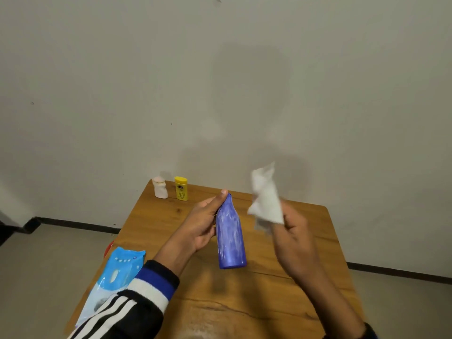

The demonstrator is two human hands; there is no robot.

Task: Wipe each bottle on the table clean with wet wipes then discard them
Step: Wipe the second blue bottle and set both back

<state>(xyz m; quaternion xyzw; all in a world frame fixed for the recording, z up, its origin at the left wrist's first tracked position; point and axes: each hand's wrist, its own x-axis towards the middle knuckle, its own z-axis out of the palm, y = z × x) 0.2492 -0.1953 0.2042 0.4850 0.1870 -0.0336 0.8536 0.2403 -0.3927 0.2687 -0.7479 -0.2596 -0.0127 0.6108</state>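
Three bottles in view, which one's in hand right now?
The blue bottle, streaked with white, which the left hand grips near its neck above the table. The white bottle and the yellow bottle stand untouched at the far left corner.

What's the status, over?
Left hand holds blue bottle above table. Right hand pinches wipe, off bottle. Nothing in the way.
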